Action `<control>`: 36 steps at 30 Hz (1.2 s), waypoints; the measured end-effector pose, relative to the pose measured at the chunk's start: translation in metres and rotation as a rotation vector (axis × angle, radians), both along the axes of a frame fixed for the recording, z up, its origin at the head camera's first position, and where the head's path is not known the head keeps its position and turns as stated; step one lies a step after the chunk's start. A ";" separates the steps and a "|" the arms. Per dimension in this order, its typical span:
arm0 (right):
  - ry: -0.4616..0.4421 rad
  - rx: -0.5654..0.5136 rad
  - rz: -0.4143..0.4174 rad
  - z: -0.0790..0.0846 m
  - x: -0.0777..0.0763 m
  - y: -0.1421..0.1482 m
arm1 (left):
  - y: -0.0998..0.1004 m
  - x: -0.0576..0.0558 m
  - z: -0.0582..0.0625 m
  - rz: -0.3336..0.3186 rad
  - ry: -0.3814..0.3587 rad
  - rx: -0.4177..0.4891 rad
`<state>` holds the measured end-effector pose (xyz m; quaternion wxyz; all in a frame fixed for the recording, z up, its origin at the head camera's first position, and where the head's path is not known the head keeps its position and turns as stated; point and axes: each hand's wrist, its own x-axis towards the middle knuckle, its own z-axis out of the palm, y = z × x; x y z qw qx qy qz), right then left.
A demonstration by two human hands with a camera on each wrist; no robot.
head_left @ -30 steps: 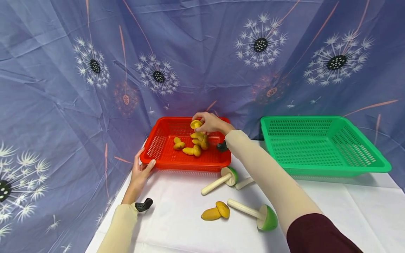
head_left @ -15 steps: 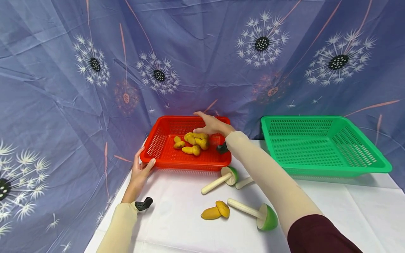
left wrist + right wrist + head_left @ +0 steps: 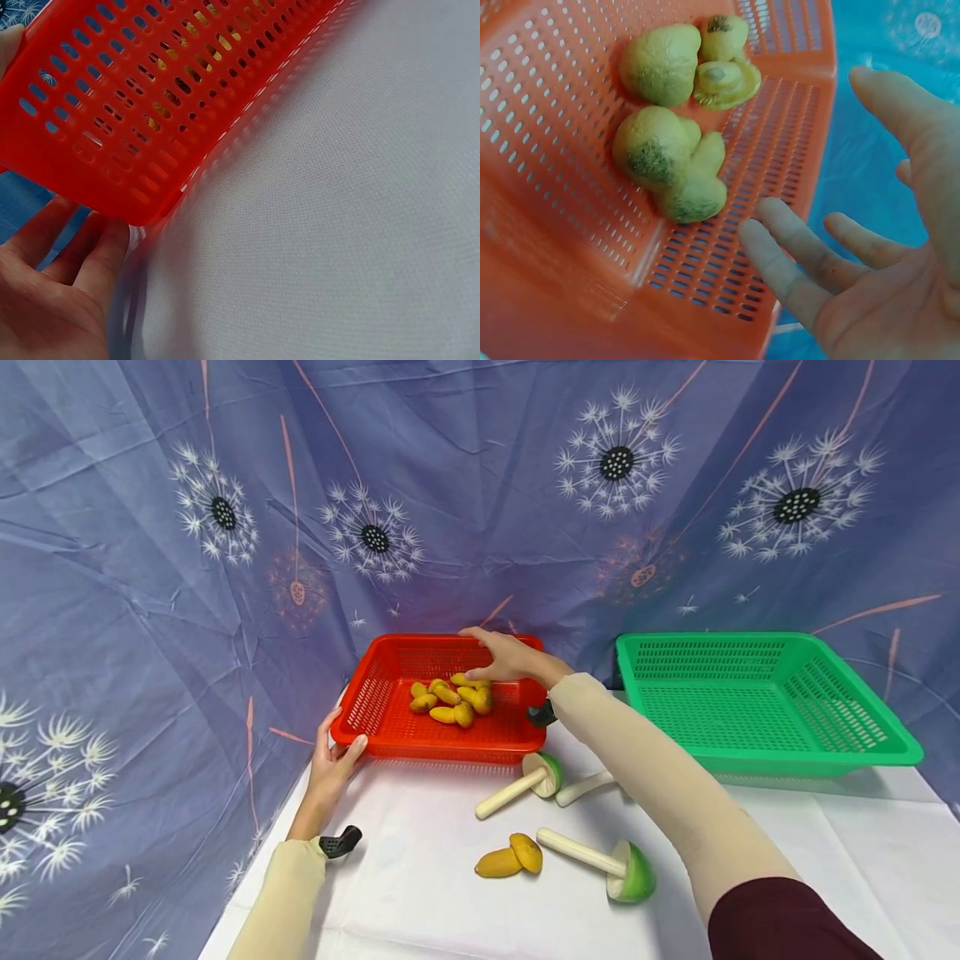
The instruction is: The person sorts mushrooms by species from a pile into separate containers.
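My left hand (image 3: pixel 328 781) holds the near left corner of a red plastic basket (image 3: pixel 442 750); in the left wrist view its fingers (image 3: pixel 105 259) touch the corner from below. My right hand (image 3: pixel 512 660) is over the basket's far right part, with its fingers spread and nothing in them. Several yellow toy mushrooms (image 3: pixel 453 716) lie in a loose cluster on the basket floor. The right wrist view shows the mushrooms (image 3: pixel 660 66) apart from the open fingers (image 3: pixel 780 266), some with dark speckled patches.
A green basket (image 3: pixel 795 762) stands at the right. On the white cloth in front lie a yellow toy mushroom (image 3: pixel 498 862) and three green-capped ones, including one (image 3: pixel 637 872) near my right sleeve and another (image 3: pixel 585 787) partly hidden by it. A patterned blue cloth (image 3: pixel 480 510) hangs behind.
My right hand has let go of a yellow mushroom, which dropped among the others in the red basket, then drew slightly right. The left hand has stayed at the corner.
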<state>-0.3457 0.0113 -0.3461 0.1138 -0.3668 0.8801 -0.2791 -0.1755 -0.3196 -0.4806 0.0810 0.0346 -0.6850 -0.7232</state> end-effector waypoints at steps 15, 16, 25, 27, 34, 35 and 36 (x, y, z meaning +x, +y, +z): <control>0.054 -0.123 0.224 0.021 0.062 0.024 | 0.002 0.001 0.001 0.001 -0.008 0.027; 0.064 -0.123 0.242 0.021 0.066 0.026 | 0.002 0.001 0.001 0.000 -0.004 0.031; 0.073 -0.134 0.316 0.022 0.102 0.043 | 0.002 0.000 -0.001 -0.005 -0.005 0.027; 0.063 -0.139 0.325 0.022 0.109 0.047 | 0.001 0.000 -0.001 -0.008 -0.001 0.033; -0.031 -0.147 0.359 0.012 0.136 0.061 | 0.002 0.000 -0.001 -0.009 -0.007 0.058; -0.050 -0.139 0.365 0.009 0.141 0.063 | 0.003 0.000 -0.001 -0.009 -0.009 0.057; -0.068 -0.131 0.375 0.005 0.145 0.064 | 0.003 0.000 -0.001 -0.009 -0.007 0.058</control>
